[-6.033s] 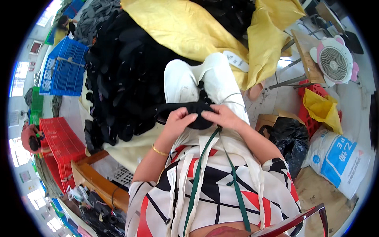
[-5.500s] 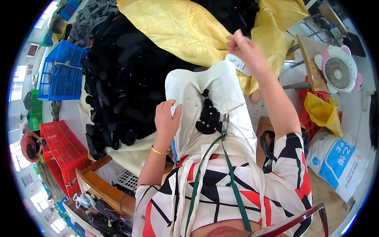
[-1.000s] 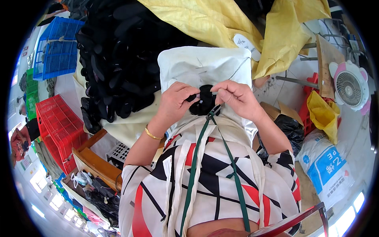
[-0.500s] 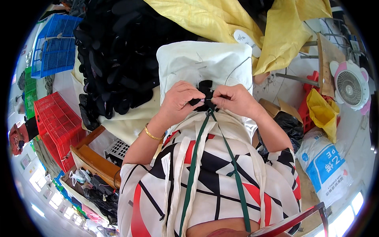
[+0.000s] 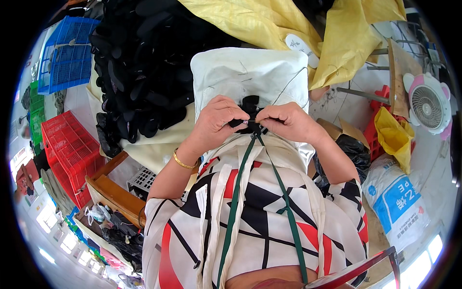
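Note:
My left hand (image 5: 217,119) pinches a small black cloth piece (image 5: 250,103) between thumb and fingers, low over a white padded surface (image 5: 248,62) in front of me. Close beside it, my right hand (image 5: 288,120) is closed in a pinch on a thin, bright, needle-like sliver, too small to make out surely. The fingertips nearly meet. A dark thread (image 5: 291,85) runs from near my right fingers up across the white surface. Below the hands hangs a green cord (image 5: 239,183), joined to a small metal thing mostly hidden by the black cloth.
A large heap of black padded pieces (image 5: 139,62) lies at the far left. Yellow sheeting (image 5: 250,21) with a white sole-shaped piece (image 5: 299,44) is at the back. Red (image 5: 72,154) and blue crates (image 5: 67,55) stand left; a fan (image 5: 428,103) and white sack (image 5: 397,202) are right.
My right hand has shifted slightly towards the left hand, its fingertips closer. The thread over the white surface now runs straighter. My left hand stays almost in place.

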The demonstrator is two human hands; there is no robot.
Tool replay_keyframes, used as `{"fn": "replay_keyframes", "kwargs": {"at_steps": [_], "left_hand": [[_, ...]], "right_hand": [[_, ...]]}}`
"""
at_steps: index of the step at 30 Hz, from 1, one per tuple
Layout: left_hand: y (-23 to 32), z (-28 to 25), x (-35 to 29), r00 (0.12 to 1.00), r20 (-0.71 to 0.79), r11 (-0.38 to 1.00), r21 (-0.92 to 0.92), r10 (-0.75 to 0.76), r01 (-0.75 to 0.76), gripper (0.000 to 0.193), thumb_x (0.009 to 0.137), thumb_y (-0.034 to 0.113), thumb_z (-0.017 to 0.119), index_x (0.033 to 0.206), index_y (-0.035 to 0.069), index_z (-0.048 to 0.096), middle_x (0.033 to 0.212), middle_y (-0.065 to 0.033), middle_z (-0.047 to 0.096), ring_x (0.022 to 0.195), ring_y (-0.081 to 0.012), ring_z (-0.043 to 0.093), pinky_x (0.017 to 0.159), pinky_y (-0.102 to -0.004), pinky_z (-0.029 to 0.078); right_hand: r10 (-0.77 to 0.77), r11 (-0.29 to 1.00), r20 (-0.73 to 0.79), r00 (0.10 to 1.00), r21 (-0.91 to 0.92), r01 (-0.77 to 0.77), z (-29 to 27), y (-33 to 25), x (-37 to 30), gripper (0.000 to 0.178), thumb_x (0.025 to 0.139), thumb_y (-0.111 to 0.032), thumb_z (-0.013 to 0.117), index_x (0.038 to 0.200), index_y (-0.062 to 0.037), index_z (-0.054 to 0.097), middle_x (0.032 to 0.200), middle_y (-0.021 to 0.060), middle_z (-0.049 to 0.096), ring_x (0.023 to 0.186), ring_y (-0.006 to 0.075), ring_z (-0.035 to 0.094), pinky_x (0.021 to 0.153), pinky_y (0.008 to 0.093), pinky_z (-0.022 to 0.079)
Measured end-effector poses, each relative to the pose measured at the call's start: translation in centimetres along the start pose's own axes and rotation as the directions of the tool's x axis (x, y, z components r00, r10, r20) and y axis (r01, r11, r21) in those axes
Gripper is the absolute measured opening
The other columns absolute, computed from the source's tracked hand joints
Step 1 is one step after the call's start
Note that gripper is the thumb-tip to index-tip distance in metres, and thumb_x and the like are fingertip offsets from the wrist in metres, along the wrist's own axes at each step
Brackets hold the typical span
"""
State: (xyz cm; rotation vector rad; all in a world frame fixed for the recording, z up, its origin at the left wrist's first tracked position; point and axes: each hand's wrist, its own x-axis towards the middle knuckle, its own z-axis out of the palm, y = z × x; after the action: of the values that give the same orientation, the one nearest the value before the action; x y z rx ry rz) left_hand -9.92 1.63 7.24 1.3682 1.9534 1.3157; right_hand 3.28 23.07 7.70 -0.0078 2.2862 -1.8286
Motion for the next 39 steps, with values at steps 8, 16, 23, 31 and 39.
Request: {"fn": "replay_keyframes", "kwargs": {"at_steps": [8, 16, 23, 31, 39], "left_hand": [[0.1, 0.0, -0.1, 1.0, 0.003, 0.999, -0.044, -0.023, 0.023, 0.032, 0.066, 0.0, 0.084, 0.094, 0.01, 0.075, 0.087, -0.0011, 0.07, 0.09, -0.0233, 0.062, 0.083, -0.033, 0.05], [-0.2, 0.2, -1.0, 1.0, -0.003, 0.983, -0.182, -0.027, 0.026, 0.03, 0.067, -0.001, 0.084, 0.094, 0.01, 0.075, 0.087, -0.0016, 0.07, 0.085, -0.0222, 0.064, 0.084, -0.0331, 0.049], [-0.4, 0.9, -1.3, 0.999, -0.024, 0.959, -0.281, -0.037, 0.029, 0.03, 0.067, -0.004, 0.083, 0.093, 0.01, 0.074, 0.087, -0.0025, 0.07, 0.087, -0.0218, 0.065, 0.084, -0.034, 0.048], [-0.7, 1.1, -1.9, 0.999, -0.025, 0.977, -0.209, -0.039, 0.033, 0.025, 0.07, 0.001, 0.084, 0.092, 0.009, 0.074, 0.086, -0.0048, 0.069, 0.084, -0.0241, 0.063, 0.079, -0.0361, 0.05], [-0.1, 1.3, -2.8, 0.979, -0.038, 0.963, -0.191, -0.199, 0.189, 0.017, 0.074, 0.007, 0.083, 0.087, 0.009, 0.073, 0.08, -0.0047, 0.067, 0.079, -0.0251, 0.059, 0.071, -0.0371, 0.049]], "right_hand": [[-0.017, 0.997, 0.035, 0.999, 0.077, 0.014, 0.1, 0.6, 0.1, 0.013, 0.093, -0.005, 0.064, 0.105, -0.0047, 0.068, 0.092, 0.0062, 0.071, 0.077, 0.0165, 0.066, 0.073, 0.0262, 0.052], [-0.025, 0.982, 0.07, 0.997, 0.189, 0.012, 1.3, 1.3, 0.1, 0.011, 0.097, -0.006, 0.062, 0.107, -0.0044, 0.065, 0.094, 0.0048, 0.07, 0.083, 0.0142, 0.064, 0.078, 0.0261, 0.051], [-0.003, 0.978, 0.056, 0.998, 0.209, -0.008, 1.9, 0.9, 0.1, 0.004, 0.099, -0.007, 0.061, 0.099, -0.003, 0.063, 0.081, -0.0003, 0.06, 0.072, 0.0077, 0.054, 0.068, 0.0236, 0.047], [0.142, 0.952, 0.127, 0.982, 0.256, -0.17, 1.4, 0.8, 0.8, 0.035, 0.096, -0.015, 0.063, 0.126, -0.0031, 0.051, 0.077, 0.0014, 0.056, 0.071, 0.0074, 0.049, 0.064, 0.0248, 0.043], [0.133, 0.973, 0.098, 0.986, 0.176, -0.148, 3.1, 0.0, 1.6, 0.042, 0.098, -0.013, 0.059, 0.136, -0.0023, 0.045, 0.071, 0.0012, 0.055, 0.066, 0.0085, 0.051, 0.064, 0.0252, 0.043]]}}
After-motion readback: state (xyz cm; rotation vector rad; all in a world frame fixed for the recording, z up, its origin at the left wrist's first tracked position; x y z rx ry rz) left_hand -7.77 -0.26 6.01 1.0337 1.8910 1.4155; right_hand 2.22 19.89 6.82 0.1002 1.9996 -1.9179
